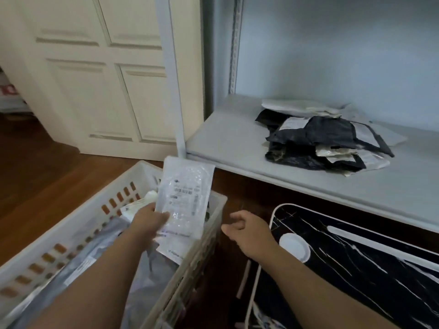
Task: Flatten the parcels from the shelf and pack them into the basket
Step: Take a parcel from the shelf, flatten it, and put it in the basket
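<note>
Left hand [148, 220], lower centre of the frame, pinching a white bubble mailer [184, 198] by its lower left edge. Mailer upright, long axis running up the frame with a slight lean right, hanging directly over the far end of the white slotted basket [71, 222] at lower left. Already nearly flat by the look of it. Straight down into the basket, then, with the long side probably best laid along the basket's length, over the grey and white parcels already inside.

Right hand [247, 227], just right of the basket's rim, empty, fingers loosely curled. Nearer of the two to the remaining parcels [325, 136], a heap of black and white bags on the grey shelf [225, 138] at upper right.

Barcode label on the mailer's face; print too blurred to read. Blue writing along its lower edge, likewise illegible.
</note>
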`<state>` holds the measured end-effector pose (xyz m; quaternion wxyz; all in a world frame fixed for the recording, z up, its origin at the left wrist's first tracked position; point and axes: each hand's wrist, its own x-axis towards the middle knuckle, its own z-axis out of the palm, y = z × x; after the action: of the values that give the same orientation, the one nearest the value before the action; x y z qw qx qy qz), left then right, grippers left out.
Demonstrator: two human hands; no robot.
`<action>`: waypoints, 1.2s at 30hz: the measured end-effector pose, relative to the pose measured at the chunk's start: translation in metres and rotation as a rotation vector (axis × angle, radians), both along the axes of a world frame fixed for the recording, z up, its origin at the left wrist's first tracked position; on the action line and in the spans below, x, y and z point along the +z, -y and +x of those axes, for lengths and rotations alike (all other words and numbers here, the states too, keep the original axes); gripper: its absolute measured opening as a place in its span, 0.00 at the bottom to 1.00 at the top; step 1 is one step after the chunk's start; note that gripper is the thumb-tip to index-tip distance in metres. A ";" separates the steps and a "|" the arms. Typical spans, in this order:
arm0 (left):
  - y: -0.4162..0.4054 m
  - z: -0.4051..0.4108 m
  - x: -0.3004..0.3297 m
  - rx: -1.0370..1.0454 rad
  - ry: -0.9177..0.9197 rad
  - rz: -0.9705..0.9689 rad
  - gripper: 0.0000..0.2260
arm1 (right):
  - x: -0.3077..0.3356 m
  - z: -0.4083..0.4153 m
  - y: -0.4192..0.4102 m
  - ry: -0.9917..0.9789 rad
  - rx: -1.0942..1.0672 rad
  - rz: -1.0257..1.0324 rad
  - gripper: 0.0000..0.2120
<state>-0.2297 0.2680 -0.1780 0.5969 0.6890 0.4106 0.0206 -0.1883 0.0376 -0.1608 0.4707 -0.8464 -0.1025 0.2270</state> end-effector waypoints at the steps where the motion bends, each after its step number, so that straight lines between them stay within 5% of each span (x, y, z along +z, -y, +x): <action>1: -0.016 -0.004 -0.014 0.009 -0.105 0.135 0.11 | -0.002 -0.001 -0.007 -0.004 0.048 -0.019 0.18; 6: -0.025 -0.003 -0.052 -0.592 -0.759 0.644 0.07 | -0.026 0.002 -0.029 0.259 0.321 -0.322 0.26; 10: -0.016 0.015 -0.066 -0.815 -0.769 0.722 0.10 | -0.042 0.007 -0.045 0.388 0.552 -0.509 0.33; 14: -0.005 0.018 -0.094 -0.836 -0.796 0.764 0.27 | -0.053 0.011 -0.053 0.430 0.676 -0.657 0.36; 18: 0.007 0.020 -0.094 -0.872 -0.667 1.168 0.37 | -0.066 0.007 -0.050 0.502 0.687 -0.717 0.37; 24: 0.018 0.030 -0.113 -1.146 -0.737 0.838 0.39 | -0.065 0.008 -0.049 0.493 0.703 -0.735 0.38; 29: 0.010 0.036 -0.114 -1.195 -0.788 0.806 0.41 | -0.063 0.009 -0.050 0.450 0.708 -0.714 0.36; 36: 0.009 0.053 -0.067 -0.817 -0.504 0.932 0.21 | -0.049 0.016 -0.034 0.364 0.720 -0.653 0.35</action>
<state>-0.1768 0.2587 -0.2448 0.0822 0.9587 0.1919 -0.1934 -0.1723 0.0712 -0.2094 0.0485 -0.8861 -0.3912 0.2439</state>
